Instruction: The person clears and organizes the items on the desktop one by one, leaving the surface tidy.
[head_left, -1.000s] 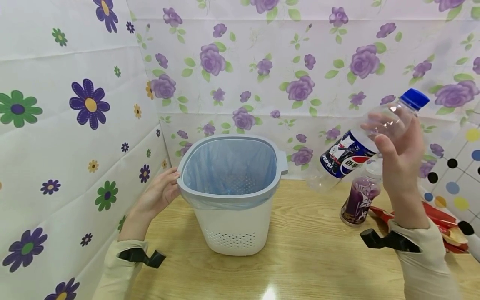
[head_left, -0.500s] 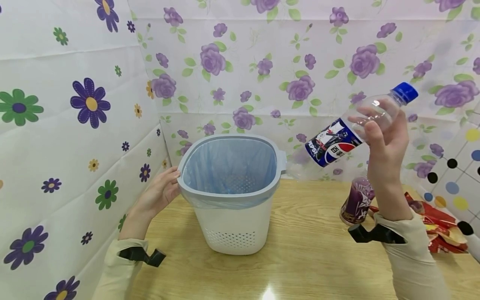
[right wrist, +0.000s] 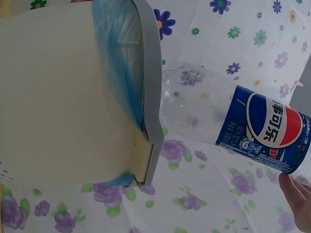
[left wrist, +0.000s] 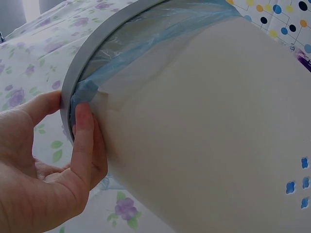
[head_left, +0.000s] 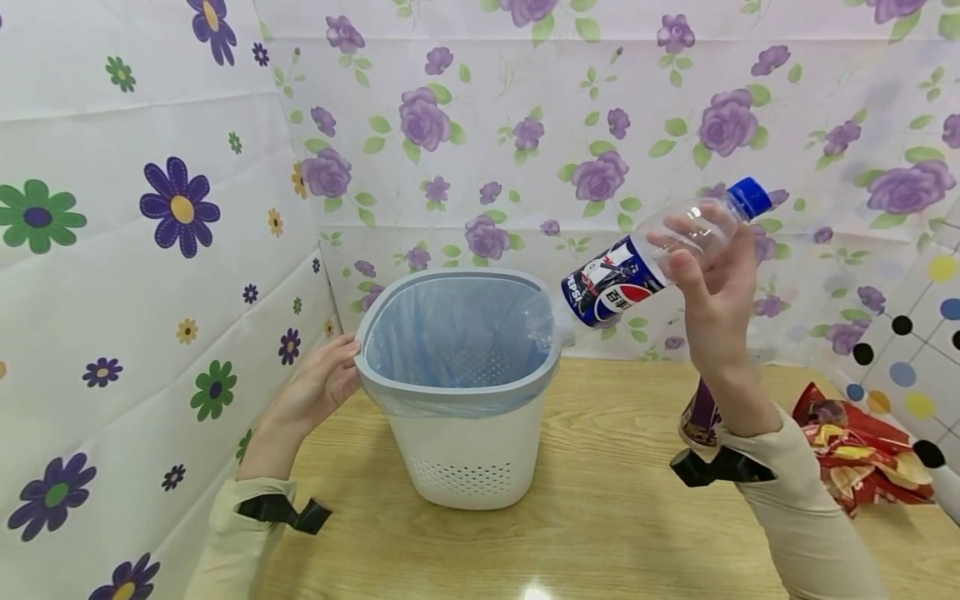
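White bin (right wrist: 63, 102) with grey rim (right wrist: 153, 73) and blue liner (right wrist: 119, 68). Right of the bin, a clear bottle (right wrist: 238, 119) points its base at the rim; farther from the bin, the right hand (right wrist: 299, 199) touches the bottle; behind the bin, flowered cloth (right wrist: 218, 177).

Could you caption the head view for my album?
Left hand gripping a lined bin; right hand holding a tilted Pepsi bottle, base toward the bin.

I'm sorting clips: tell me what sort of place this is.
Probably a staged indoor tabletop corner: a wooden-looking table, flowered sheets behind and beside it, and a lined bin standing on it.
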A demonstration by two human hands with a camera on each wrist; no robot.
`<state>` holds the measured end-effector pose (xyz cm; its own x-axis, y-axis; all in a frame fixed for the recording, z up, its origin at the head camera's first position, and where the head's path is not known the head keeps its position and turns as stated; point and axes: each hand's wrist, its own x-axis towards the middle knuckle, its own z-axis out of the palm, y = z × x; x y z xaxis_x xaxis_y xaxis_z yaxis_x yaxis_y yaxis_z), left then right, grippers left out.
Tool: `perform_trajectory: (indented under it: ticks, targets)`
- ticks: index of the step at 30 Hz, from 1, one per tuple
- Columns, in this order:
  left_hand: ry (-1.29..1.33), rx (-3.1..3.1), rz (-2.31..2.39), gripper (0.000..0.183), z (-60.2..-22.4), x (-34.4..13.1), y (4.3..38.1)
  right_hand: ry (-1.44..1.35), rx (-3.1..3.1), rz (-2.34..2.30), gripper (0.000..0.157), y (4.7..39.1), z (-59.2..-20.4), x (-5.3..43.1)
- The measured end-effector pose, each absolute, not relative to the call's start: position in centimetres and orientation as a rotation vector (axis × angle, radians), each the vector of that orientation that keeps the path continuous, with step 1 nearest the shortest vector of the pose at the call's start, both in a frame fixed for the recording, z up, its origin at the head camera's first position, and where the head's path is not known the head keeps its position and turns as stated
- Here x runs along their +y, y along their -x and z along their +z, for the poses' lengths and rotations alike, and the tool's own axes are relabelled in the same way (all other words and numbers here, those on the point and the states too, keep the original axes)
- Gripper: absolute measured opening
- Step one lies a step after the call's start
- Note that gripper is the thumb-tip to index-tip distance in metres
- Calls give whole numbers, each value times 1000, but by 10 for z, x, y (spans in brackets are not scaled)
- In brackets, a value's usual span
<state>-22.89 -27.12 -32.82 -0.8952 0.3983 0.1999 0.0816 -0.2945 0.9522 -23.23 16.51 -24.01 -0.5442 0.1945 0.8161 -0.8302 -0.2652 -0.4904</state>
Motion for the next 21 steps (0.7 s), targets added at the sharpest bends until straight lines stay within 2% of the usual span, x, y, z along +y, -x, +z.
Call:
perform_trajectory:
  ticks: [16, 21]
  targets:
    - [-596, 1703, 2307, 29, -329, -271, 230, -927, -1337, 1893, 47, 239, -247, 143]
    - [-610, 1707, 2305, 28, -330, -272, 230, -921, -1386, 1856, 49, 240, -248, 140]
